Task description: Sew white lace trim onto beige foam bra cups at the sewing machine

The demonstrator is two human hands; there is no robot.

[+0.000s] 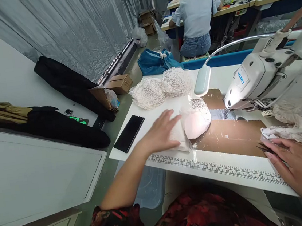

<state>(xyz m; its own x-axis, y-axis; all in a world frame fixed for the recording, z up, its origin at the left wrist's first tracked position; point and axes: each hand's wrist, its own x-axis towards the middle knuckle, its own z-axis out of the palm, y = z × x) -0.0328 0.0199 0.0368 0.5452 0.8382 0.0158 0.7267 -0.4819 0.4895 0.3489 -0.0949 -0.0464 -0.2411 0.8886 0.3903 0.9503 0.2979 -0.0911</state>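
Note:
My left hand (160,133) is spread over the table, fingers apart, on or just above a flat white fabric piece (179,137). Against that piece lies a pale cup-shaped fabric part (196,122) with lace at its upper edge, lit by the lamp. At the right, my right hand (294,156) is closed around a thin dark tool with two points (264,148); whether it is tweezers or snips I cannot tell. Its fingertips are at the edge of white lace fabric (293,130), perhaps touching it.
A white JUKI sewing machine (259,77) stands at the right, with a gooseneck lamp (203,81) beside it. Two lace bundles (148,93) lie at the back. A black phone (129,133) rests at the left edge. A printed ruler (215,169) runs along the front. Ahead sits a person (195,16).

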